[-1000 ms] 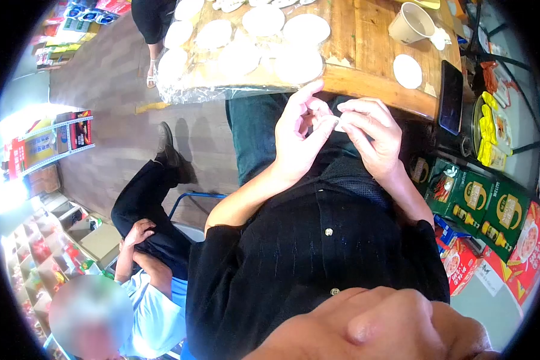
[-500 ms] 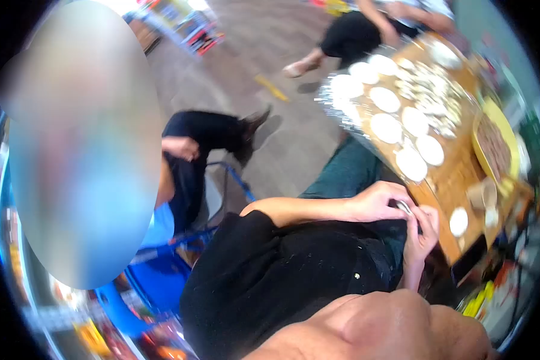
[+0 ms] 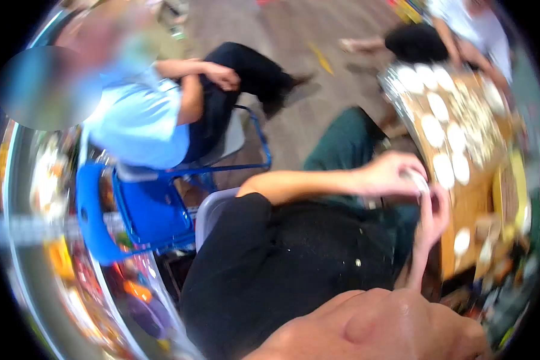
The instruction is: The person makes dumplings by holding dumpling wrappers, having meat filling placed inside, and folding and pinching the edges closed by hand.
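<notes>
My left hand and my right hand meet in front of my body, beside the table's edge. Between their fingers is a small white piece of dough, folded or pinched; blur hides its exact shape. Fingers of both hands are closed around it. On the wooden table lie several round white wrappers, with one more wrapper set apart near the front. Behind them are many small folded dumplings. A yellow container with brownish filling stands at the table's right side.
A seated person in light blue is at the left, by a blue chair. Another person in white sits beyond the table. Shelves with colourful packages stand at lower left. Clear plastic covers the table's far corner.
The view has swung to the left, so the table now stands at the right and the blue chair shows. Both hands have come closer together around the white piece.
</notes>
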A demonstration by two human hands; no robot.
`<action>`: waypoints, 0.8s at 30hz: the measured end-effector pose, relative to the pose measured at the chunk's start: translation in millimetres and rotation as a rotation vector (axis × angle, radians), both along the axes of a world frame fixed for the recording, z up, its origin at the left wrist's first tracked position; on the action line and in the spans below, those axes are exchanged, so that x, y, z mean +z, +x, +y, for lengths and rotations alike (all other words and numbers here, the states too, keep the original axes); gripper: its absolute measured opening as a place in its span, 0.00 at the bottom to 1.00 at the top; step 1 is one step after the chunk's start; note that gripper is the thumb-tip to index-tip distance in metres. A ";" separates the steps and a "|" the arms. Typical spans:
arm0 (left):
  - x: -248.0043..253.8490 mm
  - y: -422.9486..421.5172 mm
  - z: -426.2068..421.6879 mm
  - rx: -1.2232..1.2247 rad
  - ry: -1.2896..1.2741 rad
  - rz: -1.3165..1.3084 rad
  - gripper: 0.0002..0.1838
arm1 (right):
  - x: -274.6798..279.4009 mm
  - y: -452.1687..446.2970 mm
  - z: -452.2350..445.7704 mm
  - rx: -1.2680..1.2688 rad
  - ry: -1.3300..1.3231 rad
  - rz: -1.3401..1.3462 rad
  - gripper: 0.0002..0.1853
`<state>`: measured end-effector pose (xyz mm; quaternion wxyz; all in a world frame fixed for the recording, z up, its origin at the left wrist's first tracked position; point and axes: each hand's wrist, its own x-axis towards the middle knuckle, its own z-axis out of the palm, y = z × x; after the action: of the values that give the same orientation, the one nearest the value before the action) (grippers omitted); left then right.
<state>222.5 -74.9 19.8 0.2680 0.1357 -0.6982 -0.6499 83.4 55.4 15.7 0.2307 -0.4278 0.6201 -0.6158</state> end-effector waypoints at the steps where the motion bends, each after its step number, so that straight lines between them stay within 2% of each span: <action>1: -2.7 1.6 -1.2 -0.060 0.161 -0.001 0.15 | 6.3 6.4 -2.0 -0.012 -0.020 0.103 0.08; 3: -2.1 3.1 -6.9 -0.139 0.156 -0.064 0.14 | 18.8 14.9 -0.9 0.022 -0.031 0.087 0.10; 4: -4.2 2.7 -10.1 -0.204 0.072 -0.025 0.13 | 21.5 19.4 3.9 -0.013 -0.011 0.129 0.10; 5: -1.4 5.4 -9.2 -0.235 0.216 -0.014 0.12 | 16.9 22.1 4.6 0.007 -0.036 0.029 0.10; 9: 1.6 6.0 -6.8 -0.327 0.282 -0.028 0.12 | 18.3 33.2 14.2 -0.027 -0.105 -0.010 0.12; 11: -8.2 2.4 -9.5 -0.330 0.300 -0.036 0.11 | 19.2 36.5 15.1 -0.046 -0.065 -0.067 0.13; 16: -6.3 13.7 -7.8 -0.295 0.286 -0.033 0.12 | 13.8 48.0 19.8 -0.087 -0.039 -0.006 0.17; 19: -0.9 24.5 -7.1 -0.264 0.306 0.031 0.13 | 7.6 49.6 16.9 -0.062 0.026 -0.127 0.20; 22: 4.2 32.4 -6.1 -0.247 0.192 0.024 0.14 | 9.0 54.0 12.8 -0.025 0.017 -0.183 0.23; 24: 4.4 31.9 -3.1 -0.209 0.027 0.028 0.14 | 9.3 55.7 11.7 0.002 0.026 -0.267 0.23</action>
<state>254.5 -77.9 24.2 0.2067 0.0564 -0.6959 -0.6854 139.1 67.1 25.0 0.3171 -0.3395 0.5914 -0.6591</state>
